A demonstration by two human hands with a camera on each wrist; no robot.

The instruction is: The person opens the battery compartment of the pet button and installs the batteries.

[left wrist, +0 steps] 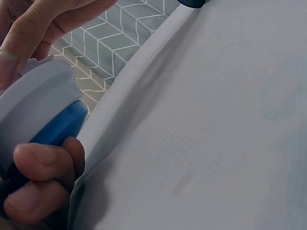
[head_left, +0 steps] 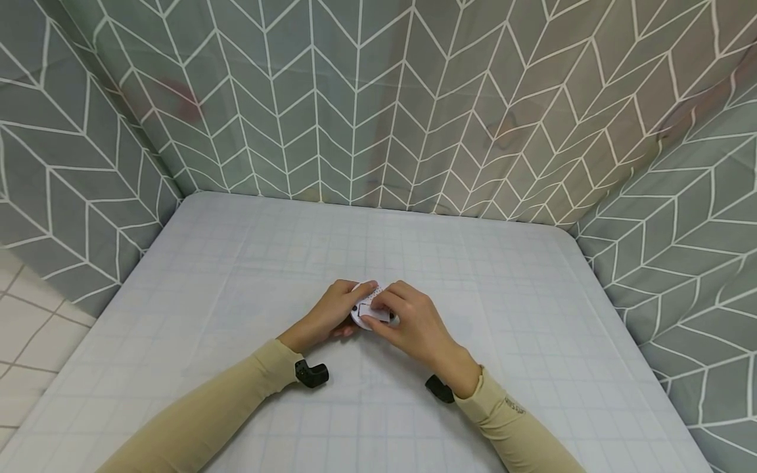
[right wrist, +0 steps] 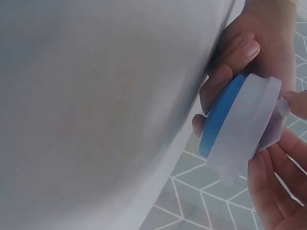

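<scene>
A round white-and-blue device [head_left: 359, 320] with a patch of small dots on its upper face is in my left hand [head_left: 331, 310]. In the left wrist view its thick white rim [left wrist: 41, 98] sits above a blue part [left wrist: 62, 122], and my left fingers curl round that blue side. My right hand [head_left: 414, 322] pinches a thin white rectangular piece [head_left: 375, 313] at the device's face. From the right wrist view this piece [right wrist: 272, 127] stands tilted out from the white body; whether it is attached cannot be seen. Fingers hide part of the device.
A white cloth with a faint grid covers the table [head_left: 266, 243]. Grey chevron-patterned curtains [head_left: 367, 118] hang behind it and on both sides. Black wrist cameras [head_left: 311, 374] are worn at both cuffs. Pale floor tiles [head_left: 29, 322] show at the left.
</scene>
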